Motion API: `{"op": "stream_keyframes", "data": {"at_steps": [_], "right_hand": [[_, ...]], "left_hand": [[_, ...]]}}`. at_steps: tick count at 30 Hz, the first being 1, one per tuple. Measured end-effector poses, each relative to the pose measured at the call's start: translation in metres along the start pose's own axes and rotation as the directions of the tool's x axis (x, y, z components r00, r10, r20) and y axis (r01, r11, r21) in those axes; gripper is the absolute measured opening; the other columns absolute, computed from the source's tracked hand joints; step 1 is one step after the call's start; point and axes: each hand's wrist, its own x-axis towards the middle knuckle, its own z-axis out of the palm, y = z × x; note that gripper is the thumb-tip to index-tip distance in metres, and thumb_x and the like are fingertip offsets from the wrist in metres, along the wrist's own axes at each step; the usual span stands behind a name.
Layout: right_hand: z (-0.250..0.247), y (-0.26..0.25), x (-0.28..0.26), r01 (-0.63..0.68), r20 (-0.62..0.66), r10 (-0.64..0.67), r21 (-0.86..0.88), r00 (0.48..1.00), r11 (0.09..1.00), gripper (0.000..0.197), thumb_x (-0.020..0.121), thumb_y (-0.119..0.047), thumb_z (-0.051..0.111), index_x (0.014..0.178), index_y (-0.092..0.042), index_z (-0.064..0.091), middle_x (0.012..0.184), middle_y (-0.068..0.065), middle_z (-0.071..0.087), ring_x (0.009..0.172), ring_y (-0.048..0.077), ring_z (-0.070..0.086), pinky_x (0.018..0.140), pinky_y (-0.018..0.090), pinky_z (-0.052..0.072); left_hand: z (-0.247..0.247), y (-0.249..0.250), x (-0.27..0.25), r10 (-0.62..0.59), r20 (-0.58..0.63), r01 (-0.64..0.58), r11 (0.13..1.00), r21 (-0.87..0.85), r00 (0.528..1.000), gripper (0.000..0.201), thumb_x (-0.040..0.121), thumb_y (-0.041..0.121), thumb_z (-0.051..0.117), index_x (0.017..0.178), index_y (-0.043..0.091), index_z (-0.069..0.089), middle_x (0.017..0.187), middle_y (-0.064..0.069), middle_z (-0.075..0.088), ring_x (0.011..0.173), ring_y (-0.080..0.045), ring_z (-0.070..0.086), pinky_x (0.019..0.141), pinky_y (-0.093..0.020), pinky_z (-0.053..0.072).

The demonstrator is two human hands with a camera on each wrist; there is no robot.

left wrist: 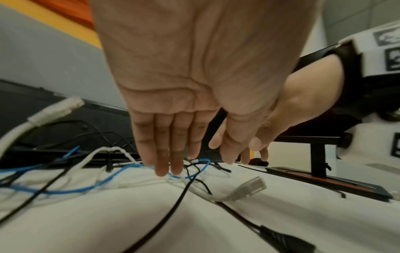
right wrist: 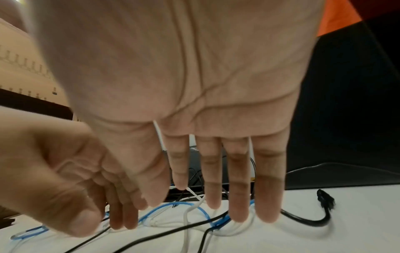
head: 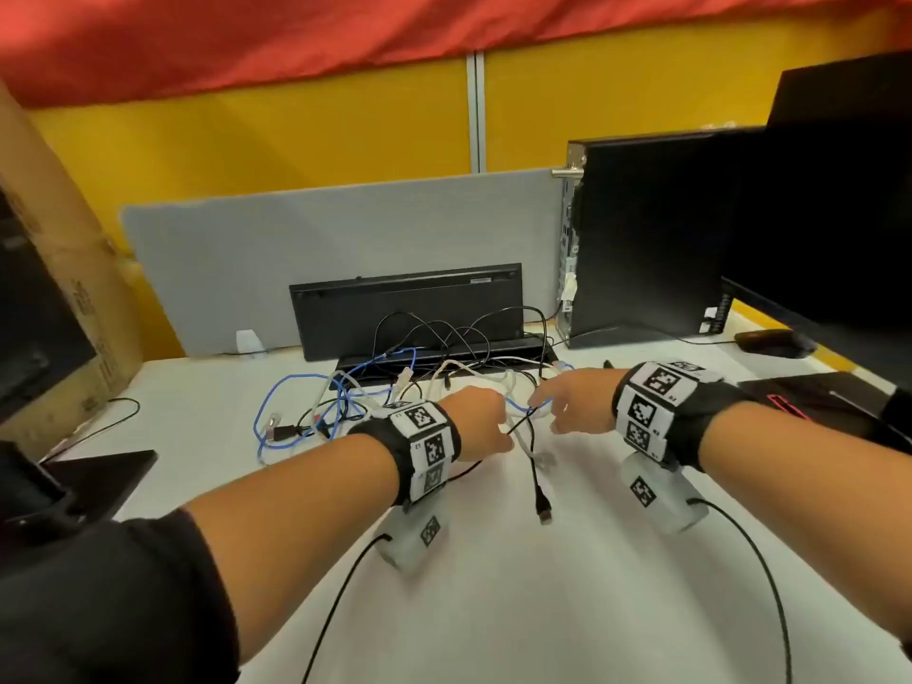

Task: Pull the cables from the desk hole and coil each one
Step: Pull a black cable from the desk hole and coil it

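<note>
A tangle of cables lies mid-desk: a blue cable (head: 276,387), white cables (head: 474,367) and thin black ones that run back to the dark desk opening (head: 434,360). My left hand (head: 498,431) hovers over the tangle's near side, fingers straight, tips on the blue cable (left wrist: 86,188). A grey network plug (left wrist: 249,188) lies just in front of it. My right hand (head: 543,412) faces it, fingers (right wrist: 238,217) straight and resting on blue and white strands (right wrist: 186,222). A black USB lead (head: 535,481) trails toward me between my wrists. Neither hand grips anything.
A black keyboard (head: 404,308) leans on the grey divider (head: 296,239) behind the opening. A PC tower (head: 641,229), a monitor (head: 839,190) and a mouse (head: 770,340) stand at the right, a cardboard box (head: 59,288) at the left. Monitor bases (head: 98,466) flank the white desk (head: 543,609).
</note>
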Motion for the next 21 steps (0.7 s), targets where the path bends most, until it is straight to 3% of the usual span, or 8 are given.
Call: {"op": "stream_keyframes", "data": {"at_steps": [5,7,9,11,13,16,18,21], "right_hand": [[0.005,-0.001,0.015,0.026,-0.012,-0.026,-0.004,1.000,1.000,0.048,0.096,-0.027,0.053,0.142,-0.031,0.042,0.143,-0.004,0.049,0.127,0.017,0.047,0.105,0.028,0.035],[0.004,-0.004,0.021,0.049,-0.015,-0.049,-0.017,0.999,0.999,0.049,0.096,-0.028,0.053,0.144,-0.031,0.041,0.146,-0.003,0.046,0.131,0.018,0.045,0.109,0.031,0.035],[0.001,-0.005,0.025,0.077,-0.040,-0.078,-0.015,0.996,0.997,0.046,0.097,-0.034,0.051,0.143,-0.030,0.043,0.146,-0.001,0.046,0.130,0.020,0.046,0.108,0.034,0.037],[-0.007,-0.007,0.025,0.121,-0.087,-0.119,0.010,0.989,0.993,0.039,0.098,-0.039,0.046,0.134,-0.025,0.052,0.133,0.003,0.058,0.116,0.021,0.056,0.098,0.034,0.043],[-0.018,-0.009,0.023,0.158,-0.181,-0.142,0.079,0.973,0.984,0.032,0.100,-0.038,0.043,0.116,-0.018,0.061,0.111,0.006,0.066,0.095,0.019,0.060,0.085,0.032,0.048],[-0.043,-0.009,0.017,0.221,-0.332,-0.105,0.334,0.937,0.916,0.024,0.101,-0.031,0.044,0.089,-0.022,0.063,0.085,0.001,0.069,0.074,0.012,0.061,0.074,0.028,0.049],[-0.061,-0.008,0.009,0.265,-0.427,-0.057,0.447,0.903,0.854,0.025,0.100,-0.029,0.046,0.088,-0.022,0.067,0.075,0.001,0.063,0.064,0.012,0.057,0.067,0.028,0.051],[-0.085,-0.005,-0.004,0.311,-0.574,-0.032,0.395,0.818,0.864,0.026,0.098,-0.033,0.048,0.091,-0.027,0.072,0.065,-0.010,0.056,0.049,0.000,0.046,0.051,0.017,0.035]], "left_hand": [[0.013,0.000,0.021,-0.128,0.095,0.135,0.989,-0.067,0.987,0.030,0.092,0.034,0.061,0.107,0.008,0.065,0.099,-0.006,0.063,0.081,-0.016,0.055,0.071,-0.025,0.044],[0.012,-0.003,0.024,-0.137,0.111,0.156,0.969,-0.192,0.984,0.019,0.094,0.025,0.059,0.095,0.007,0.065,0.092,-0.011,0.070,0.063,-0.017,0.060,0.063,-0.025,0.051],[0.003,-0.006,0.023,-0.138,0.081,0.157,0.931,-0.329,0.987,0.015,0.097,0.019,0.055,0.100,0.007,0.064,0.092,-0.013,0.067,0.052,-0.016,0.060,0.051,-0.025,0.053],[-0.015,-0.007,0.020,-0.086,-0.014,0.074,0.923,-0.378,0.996,0.013,0.098,0.020,0.051,0.097,0.014,0.064,0.084,-0.005,0.060,0.053,-0.015,0.058,0.047,-0.024,0.049],[-0.040,-0.007,0.014,-0.015,-0.152,-0.039,0.938,-0.344,0.988,0.015,0.098,0.022,0.052,0.087,0.021,0.064,0.072,0.003,0.055,0.061,-0.012,0.055,0.055,-0.022,0.043],[-0.080,-0.012,0.002,0.009,-0.307,-0.113,0.940,-0.321,0.952,0.018,0.097,0.026,0.054,0.086,0.021,0.068,0.074,0.006,0.059,0.069,-0.009,0.053,0.062,-0.023,0.041],[-0.103,-0.017,-0.007,0.014,-0.360,-0.133,0.942,-0.307,0.933,0.022,0.098,0.028,0.052,0.086,0.022,0.070,0.070,0.005,0.056,0.065,-0.010,0.050,0.062,-0.026,0.040],[-0.131,-0.026,-0.018,0.004,-0.410,-0.144,0.940,-0.311,0.912,0.028,0.100,0.032,0.048,0.085,0.025,0.070,0.065,0.002,0.049,0.061,-0.014,0.044,0.061,-0.027,0.035]]}}
